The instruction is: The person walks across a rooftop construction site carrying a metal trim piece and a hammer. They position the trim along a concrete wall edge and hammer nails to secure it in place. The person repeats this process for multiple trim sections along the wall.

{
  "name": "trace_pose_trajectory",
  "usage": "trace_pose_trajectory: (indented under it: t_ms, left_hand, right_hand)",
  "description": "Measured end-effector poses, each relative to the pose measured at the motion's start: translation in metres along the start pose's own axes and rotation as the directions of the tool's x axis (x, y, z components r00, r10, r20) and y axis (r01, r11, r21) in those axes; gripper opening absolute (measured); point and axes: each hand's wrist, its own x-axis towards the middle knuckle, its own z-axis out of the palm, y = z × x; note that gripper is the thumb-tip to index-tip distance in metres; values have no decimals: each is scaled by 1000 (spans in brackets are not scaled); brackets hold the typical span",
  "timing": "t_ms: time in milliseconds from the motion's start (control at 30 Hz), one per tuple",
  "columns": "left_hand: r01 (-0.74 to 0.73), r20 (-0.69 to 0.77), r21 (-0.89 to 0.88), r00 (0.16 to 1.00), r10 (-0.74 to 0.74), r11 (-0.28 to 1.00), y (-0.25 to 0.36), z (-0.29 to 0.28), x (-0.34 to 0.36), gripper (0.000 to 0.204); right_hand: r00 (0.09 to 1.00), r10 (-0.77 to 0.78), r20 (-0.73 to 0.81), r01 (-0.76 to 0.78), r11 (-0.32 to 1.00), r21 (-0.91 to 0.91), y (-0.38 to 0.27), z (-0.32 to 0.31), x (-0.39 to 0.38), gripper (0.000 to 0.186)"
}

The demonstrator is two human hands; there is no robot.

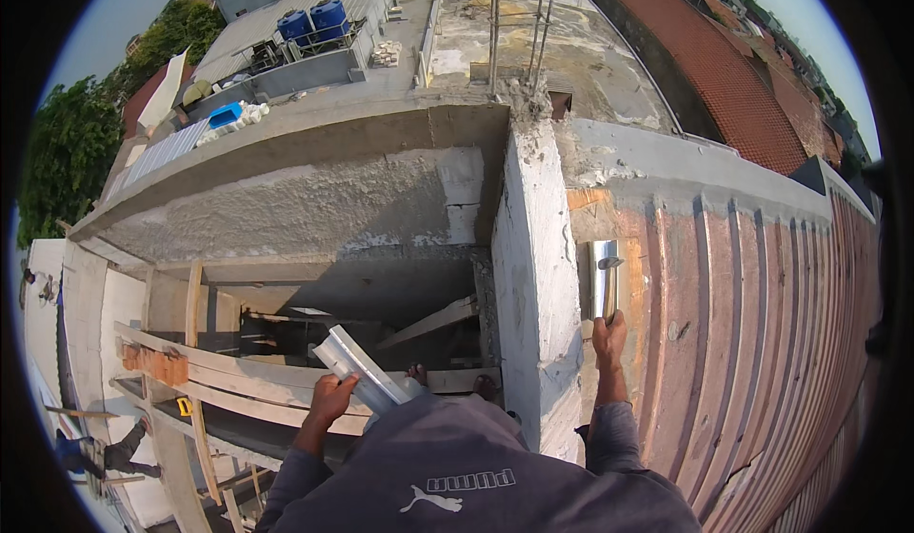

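Metal trowel [600, 295] sits gripped in the right hand [609, 336], beside the right edge of the white column [535, 276]; the left hand [331, 398] clasps a metal trough [354, 364] near the planks [257, 371], where slackening could drop it.

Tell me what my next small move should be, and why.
Perhaps steady your feet before reaching farther: they show at a board beside a dark opening, and both hands are occupied, the left hand gripping a grey metal channel, the right hand a silver tool.
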Motion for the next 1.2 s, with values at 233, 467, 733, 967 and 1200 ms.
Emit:
trace_pose_trajectory:
  t_ms: [233, 467, 733, 967, 1200]
  left_hand:
    - [-250, -91, 303, 953, 289, 920, 51, 5, 67, 52]
    - [-370, -117, 547, 855, 506, 751, 204, -9, 189, 52]
    - [-384, -221, 589, 770, 598, 711, 310, 65, 359, 46]
    - [-442, -481, 613, 449, 753, 655, 321, 134, 503, 51]
    - [-500, -585, 581, 292, 756, 643, 300, 149, 535, 54]
  right_hand:
    - [988, -90, -123, 111, 980, 168, -90, -13, -12, 30]
    - [881, -384, -276, 328, 916, -229, -125, 44, -18, 22]
    - [843, -492, -218, 340, 802, -491, -122, 73, -18, 32]
    - [848, -502, -169, 344, 764, -546, -115, 74, -18, 28]
    - [791, -567, -229, 399, 762, -510, -116, 84, -23, 21]
